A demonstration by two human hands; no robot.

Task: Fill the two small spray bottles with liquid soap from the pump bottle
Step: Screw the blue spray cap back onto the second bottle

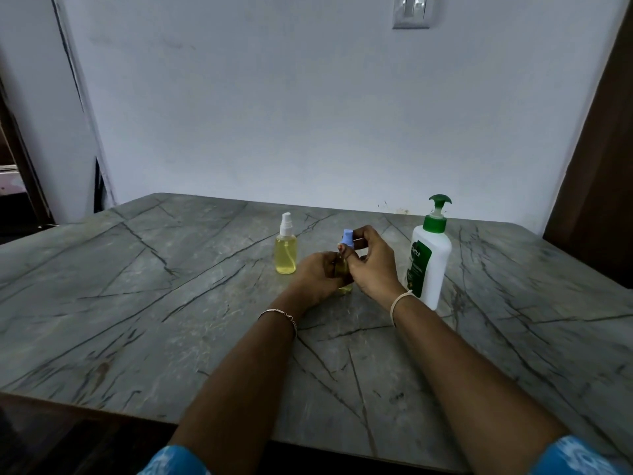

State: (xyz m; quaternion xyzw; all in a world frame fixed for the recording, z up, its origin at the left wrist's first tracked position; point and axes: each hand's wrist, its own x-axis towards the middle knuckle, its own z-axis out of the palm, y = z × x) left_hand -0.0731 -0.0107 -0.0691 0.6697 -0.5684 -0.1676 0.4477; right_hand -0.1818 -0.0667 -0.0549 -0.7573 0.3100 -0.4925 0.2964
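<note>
Table [164, 310]: grey, veined, its far edge against a white wall.
- Blue-capped spray bottle [342, 273]: centre of the table, upright, yellow liquid inside. The left hand [317, 275] grips its body and the right hand [371, 265] pinches its cap.
- White-capped spray bottle [285, 246]: just left of the hands, standing apart, filled yellow.
- Pump bottle [430, 262]: white with a green pump, close beside the right wrist, label reads "Dettol".
- Open tabletop lies to the left and toward the near edge.
- Wall switch [411, 12]: above.

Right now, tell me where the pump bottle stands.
In the head view the pump bottle stands upright right of centre on the table, beside the right hand.
</note>
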